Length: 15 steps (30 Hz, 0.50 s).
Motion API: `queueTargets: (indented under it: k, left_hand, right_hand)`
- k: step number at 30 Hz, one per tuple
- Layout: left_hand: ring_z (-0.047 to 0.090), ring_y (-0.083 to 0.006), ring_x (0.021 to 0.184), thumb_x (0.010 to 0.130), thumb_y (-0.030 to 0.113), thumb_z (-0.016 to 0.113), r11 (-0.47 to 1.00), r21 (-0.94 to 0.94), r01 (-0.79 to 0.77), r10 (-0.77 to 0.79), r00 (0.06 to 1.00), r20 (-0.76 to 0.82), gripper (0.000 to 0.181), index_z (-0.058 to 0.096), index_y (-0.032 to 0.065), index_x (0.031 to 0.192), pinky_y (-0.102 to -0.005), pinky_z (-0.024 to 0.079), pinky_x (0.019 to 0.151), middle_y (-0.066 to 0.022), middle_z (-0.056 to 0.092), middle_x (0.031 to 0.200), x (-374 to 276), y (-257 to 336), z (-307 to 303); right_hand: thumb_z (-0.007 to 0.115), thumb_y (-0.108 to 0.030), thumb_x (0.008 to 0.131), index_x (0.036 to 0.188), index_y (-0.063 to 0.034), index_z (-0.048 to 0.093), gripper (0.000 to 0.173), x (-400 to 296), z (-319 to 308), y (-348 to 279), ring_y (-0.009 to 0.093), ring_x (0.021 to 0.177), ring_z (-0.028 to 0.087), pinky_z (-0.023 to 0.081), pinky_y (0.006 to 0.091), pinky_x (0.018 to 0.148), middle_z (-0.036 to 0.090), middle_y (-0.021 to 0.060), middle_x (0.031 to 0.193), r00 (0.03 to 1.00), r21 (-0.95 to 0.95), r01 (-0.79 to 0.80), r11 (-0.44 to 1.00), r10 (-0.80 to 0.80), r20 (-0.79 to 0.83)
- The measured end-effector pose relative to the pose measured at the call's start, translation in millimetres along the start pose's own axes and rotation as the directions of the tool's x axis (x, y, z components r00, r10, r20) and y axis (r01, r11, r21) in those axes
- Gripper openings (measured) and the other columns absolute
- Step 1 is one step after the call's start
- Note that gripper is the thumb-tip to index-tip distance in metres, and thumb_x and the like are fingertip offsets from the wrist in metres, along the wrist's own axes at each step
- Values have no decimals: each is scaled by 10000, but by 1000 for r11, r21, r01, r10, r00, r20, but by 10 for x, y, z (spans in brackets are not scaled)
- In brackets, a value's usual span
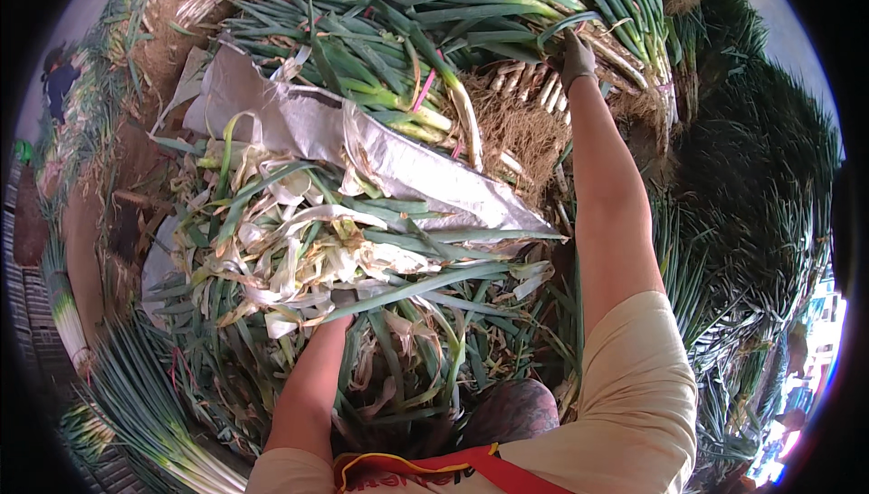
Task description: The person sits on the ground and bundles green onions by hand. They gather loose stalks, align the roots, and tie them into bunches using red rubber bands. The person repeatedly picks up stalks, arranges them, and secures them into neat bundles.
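Observation:
My right hand [578,59], in a grey glove, reaches far forward into the green onions [604,52]. It touches the pale stalks, and leaves cover part of its fingers, so its grip is unclear. My left hand [344,298], gloved too, is mostly buried in a heap of stripped onion leaves and pale skins [326,249]. Whether it holds anything there cannot be seen. Between my hands stretches a silvery sheet [407,154]. Beyond it lies a pile of green onions with pink ties [380,80], and matted roots [516,127] show beside my right forearm.
A large dark-green stack of onions [747,188] rises on the right. Tied bundles lie at lower left [156,412] and far left [68,317]. My knee [512,412] is close below the leaf heap. Another person [60,83] is at the far upper left.

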<state>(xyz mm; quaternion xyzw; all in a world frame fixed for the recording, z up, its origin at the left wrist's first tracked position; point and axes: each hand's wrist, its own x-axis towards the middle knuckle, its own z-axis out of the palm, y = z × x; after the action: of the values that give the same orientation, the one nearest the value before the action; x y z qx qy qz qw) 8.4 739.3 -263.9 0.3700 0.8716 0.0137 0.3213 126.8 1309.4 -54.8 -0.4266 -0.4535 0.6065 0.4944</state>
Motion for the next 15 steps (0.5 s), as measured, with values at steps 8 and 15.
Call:
queueTargets:
  k: [8,15]
  left_hand:
    - [465,-259,1209,931,381,501,997,3,-77,77,997,-21,523,462,52,1336,-361,384,1007,-140,472,1323,61,115,10]
    - [475,-250,1190,928,382,513,997,1,-79,79,996,-40,515,478,48,1319,-357,389,995,-133,490,1297,-11,3,-54]
  right_hand:
    - [572,-364,941,755,-189,532,259,-391,-40,-81,170,450,390,376,317,417,393,-30,520,984,264,-138,955,162,-73]
    - [596,-424,918,796,-189,532,273,-2365,10,403,111,476,435,412,300,467,455,-47,564,903,299,-404,865,325,280]
